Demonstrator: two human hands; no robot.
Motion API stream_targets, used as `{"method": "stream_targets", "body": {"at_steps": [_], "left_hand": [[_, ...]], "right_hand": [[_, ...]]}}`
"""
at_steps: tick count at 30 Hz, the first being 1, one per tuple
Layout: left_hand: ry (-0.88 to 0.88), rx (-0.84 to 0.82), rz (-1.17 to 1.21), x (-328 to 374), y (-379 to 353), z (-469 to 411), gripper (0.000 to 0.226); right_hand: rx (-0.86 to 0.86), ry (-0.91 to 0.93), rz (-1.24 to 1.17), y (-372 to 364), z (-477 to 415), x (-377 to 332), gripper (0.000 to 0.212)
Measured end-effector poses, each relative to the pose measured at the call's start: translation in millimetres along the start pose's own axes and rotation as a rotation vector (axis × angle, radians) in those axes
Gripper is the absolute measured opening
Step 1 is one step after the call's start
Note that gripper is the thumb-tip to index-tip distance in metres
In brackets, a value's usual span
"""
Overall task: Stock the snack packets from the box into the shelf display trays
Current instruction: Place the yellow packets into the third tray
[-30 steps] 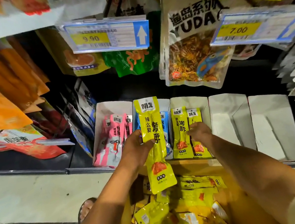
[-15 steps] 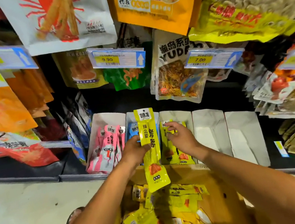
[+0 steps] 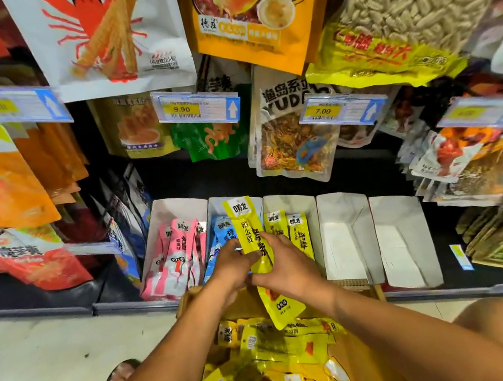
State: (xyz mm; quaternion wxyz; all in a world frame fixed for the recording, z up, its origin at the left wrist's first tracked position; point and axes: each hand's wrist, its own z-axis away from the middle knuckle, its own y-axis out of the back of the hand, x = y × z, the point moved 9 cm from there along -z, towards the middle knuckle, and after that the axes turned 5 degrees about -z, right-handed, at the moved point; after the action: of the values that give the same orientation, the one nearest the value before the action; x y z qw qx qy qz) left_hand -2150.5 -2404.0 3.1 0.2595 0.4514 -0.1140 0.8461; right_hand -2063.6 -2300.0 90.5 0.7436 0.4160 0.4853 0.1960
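Right hand (image 3: 288, 273) has left the third tray (image 3: 309, 213) and swung across, and now both hands are on the one yellow packet (image 3: 247, 224)! Left hand (image 3: 232, 269) pinches its left edge, fingers curled. The right hand closes on the middle from the other side. The packet stands upright, its top in front of the second tray (image 3: 214, 207) and its tail hanging over the box (image 3: 242, 306).

My read: a handover, left to right, so the right can drop it in with its own kind.

Count with me, five white trays in the row:
- The first tray (image 3: 179, 208) holds pink packets (image 3: 178, 257), three or four tops showing.
- The second holds blue packets (image 3: 222, 232), mostly behind the hands, so no count possible.
- The third has two standing yellow packets (image 3: 298, 232).
- The fourth tray (image 3: 348, 230) and fifth tray (image 3: 402, 231) show only bare white card.

Down in the box, a heap of loose packets (image 3: 270, 344), too tangled to number. Above, two price tags read clearly: the 9.90 tag (image 3: 195, 109) and the 7.00 tag (image 3: 340, 109).
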Motion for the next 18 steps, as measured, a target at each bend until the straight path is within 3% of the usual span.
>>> {"method": "stream_targets", "body": {"at_steps": [5,8,11,18], "left_hand": [[-0.181,0.083,-0.157,45,4,36,0.018],[-0.354,0.110,-0.584,41,13,38,0.035],[-0.393,0.114,-1.057,6,23,31,0.055],[-0.175,-0.120,-1.514,-74,24,16,0.073]], "right_hand": [[0.032,-0.045,-0.070,3,-16,16,0.096],[0.074,-0.099,-0.083,14,-32,39,0.092],[0.078,-0.189,-0.047,22,-54,74,0.089],[0.048,-0.335,0.030,9,-95,144,0.083]]}}
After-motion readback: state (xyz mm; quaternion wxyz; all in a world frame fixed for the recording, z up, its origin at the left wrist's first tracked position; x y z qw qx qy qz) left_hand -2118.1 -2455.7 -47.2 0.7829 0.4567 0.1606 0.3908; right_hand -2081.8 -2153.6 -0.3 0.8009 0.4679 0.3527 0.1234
